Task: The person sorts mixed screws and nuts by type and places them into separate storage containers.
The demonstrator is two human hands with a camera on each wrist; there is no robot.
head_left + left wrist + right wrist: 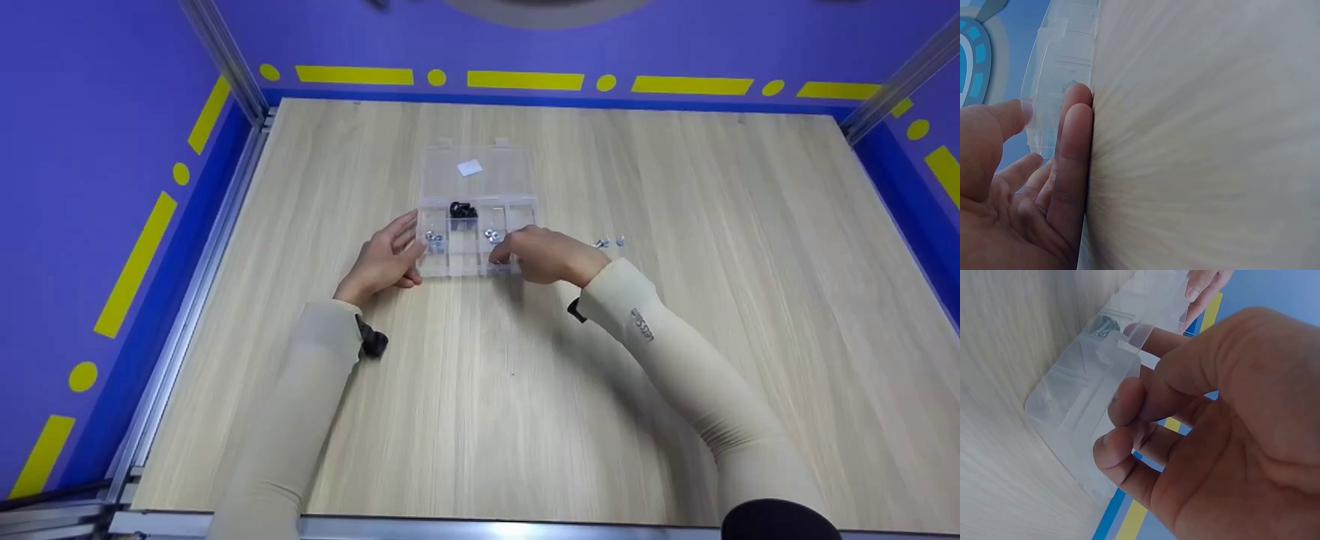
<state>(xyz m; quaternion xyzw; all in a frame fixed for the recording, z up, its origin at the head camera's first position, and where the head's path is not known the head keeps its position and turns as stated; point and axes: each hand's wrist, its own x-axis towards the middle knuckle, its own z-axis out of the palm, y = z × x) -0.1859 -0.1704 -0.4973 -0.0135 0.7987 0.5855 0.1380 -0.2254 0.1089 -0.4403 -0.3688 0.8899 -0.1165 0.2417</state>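
A clear plastic compartment box (pixel 463 273) lies on the table with its lid (pixel 439 180) folded back. My left hand (pixel 386 259) holds its left side, thumb (pixel 1016 118) against the wall and fingers around the corner. From the right, my right hand (pixel 547 253) reaches over the wall with bent fingers into a front compartment. Its index fingertip is hidden there, so I cannot tell whether it pinches anything. Small silvery nuts (pixel 492 235) sit just behind that finger. More small metal pieces (pixel 433 240) lie in the left compartment, and black screws (pixel 463 211) fill a rear one.
Several small silvery fasteners (pixel 603 243) lie on the wooden table (pixel 487 420) beyond the right wrist. A white label (pixel 470 167) is on the lid. Blue panels (pixel 525 45) and metal rails (pixel 202 262) border the table.
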